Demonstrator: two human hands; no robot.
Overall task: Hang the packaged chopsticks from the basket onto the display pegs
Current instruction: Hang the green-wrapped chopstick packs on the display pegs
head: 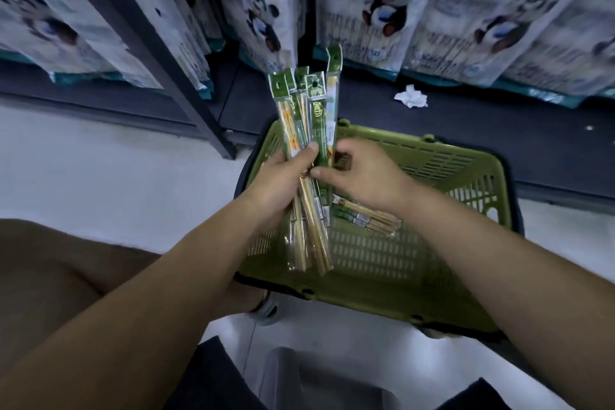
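Left hand (279,183) grips a fanned bundle of chopstick packs (309,116); right hand (362,176) pinches one pack in it.
Bundle is upright over the green basket (432,151) on the floor. Loose packs (366,221) lie in the basket. Panda-print bags (382,3) hang behind.

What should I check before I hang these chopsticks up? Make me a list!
1. Left hand grips the bunch of chopstick packets: ok.
2. Right hand pinches the bunch, ready to pull one out: ok.
3. Green hang tabs point upward: ok.
4. Free peg within reach: cannot tell, no peg shows.
5. Green basket emptied: not ok, loose packets lie inside.
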